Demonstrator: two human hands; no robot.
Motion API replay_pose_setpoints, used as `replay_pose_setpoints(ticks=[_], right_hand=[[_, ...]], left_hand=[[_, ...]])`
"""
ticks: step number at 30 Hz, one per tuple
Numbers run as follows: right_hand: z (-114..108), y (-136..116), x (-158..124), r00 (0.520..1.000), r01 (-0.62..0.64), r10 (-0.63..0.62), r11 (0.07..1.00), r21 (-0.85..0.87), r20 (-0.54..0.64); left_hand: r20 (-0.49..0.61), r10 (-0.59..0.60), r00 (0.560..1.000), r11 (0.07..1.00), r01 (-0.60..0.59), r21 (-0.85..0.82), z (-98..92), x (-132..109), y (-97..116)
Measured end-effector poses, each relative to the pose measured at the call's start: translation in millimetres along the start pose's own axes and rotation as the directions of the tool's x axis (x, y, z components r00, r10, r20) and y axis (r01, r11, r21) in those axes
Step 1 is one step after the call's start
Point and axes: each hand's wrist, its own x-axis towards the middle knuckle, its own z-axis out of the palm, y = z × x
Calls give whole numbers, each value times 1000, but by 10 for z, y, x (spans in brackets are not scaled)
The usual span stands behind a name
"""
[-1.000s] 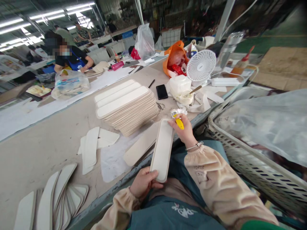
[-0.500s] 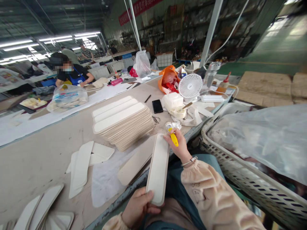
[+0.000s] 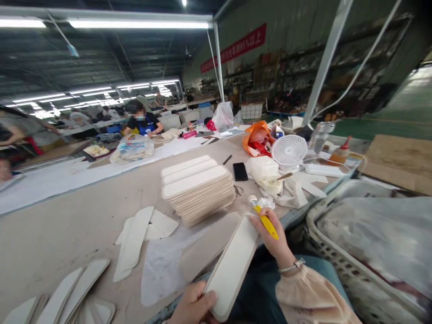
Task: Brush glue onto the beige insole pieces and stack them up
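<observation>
My left hand [image 3: 193, 305] is closed on the near end of a long, round-cornered white panel [image 3: 232, 270] with a beige border, thumb on top. My right hand [image 3: 277, 240] grips a yellow-handled tool [image 3: 268, 224], its fingers also at the panel's far end. The tool's head is too small to make out, close to a crumpled foil-like scrap [image 3: 266, 202]. The panel slants over the table's front edge. Under its left side lies a beige panel [image 3: 205, 247], partly on a white sheet [image 3: 157, 265]. Beyond stands a tall stack of similar panels [image 3: 202, 198].
Loose white panels [image 3: 137, 238] and a fanned pile [image 3: 72, 292] lie at left. A phone [image 3: 240, 172], white fan [image 3: 289, 150], white tub [image 3: 265, 168] and glue bottle [image 3: 340, 154] are at the back right. A plastic basket [image 3: 340, 252] stands at right. A co-worker [image 3: 143, 123] sits across.
My view has tilted up and turned left, so the table's things appear farther right and lower. The panel leans more to the right in view. Both hands keep their holds.
</observation>
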Motion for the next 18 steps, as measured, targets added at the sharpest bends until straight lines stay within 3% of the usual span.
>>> replay_pose_setpoints(ticks=[4, 7, 9, 13, 16, 18], right_hand=[[87, -117, 113, 999, 27, -25, 998, 61, -37], [200, -363, 322, 993, 106, -104, 994, 29, -52], [294, -572, 532, 984, 170, -171, 985, -38, -53], [535, -900, 1037, 944, 303, -325, 919, -251, -51], [748, -975, 1367, 925, 354, -381, 875, -331, -16], [885, -955, 1529, 928, 346, -373, 855, -387, 6]], left_hand=[[-85, 129, 988, 983, -116, 142, -185, -116, 346], [-118, 283, 952, 938, -248, 244, -368, -227, 793], [-168, 390, 905, 887, -320, 331, -531, -271, 1149], [-285, 568, 772, 778, -390, 493, -904, -201, 1822], [-331, 645, 689, 726, -417, 546, -1149, -17, 2179], [-360, 663, 657, 705, -384, 597, -1281, 137, 2328]])
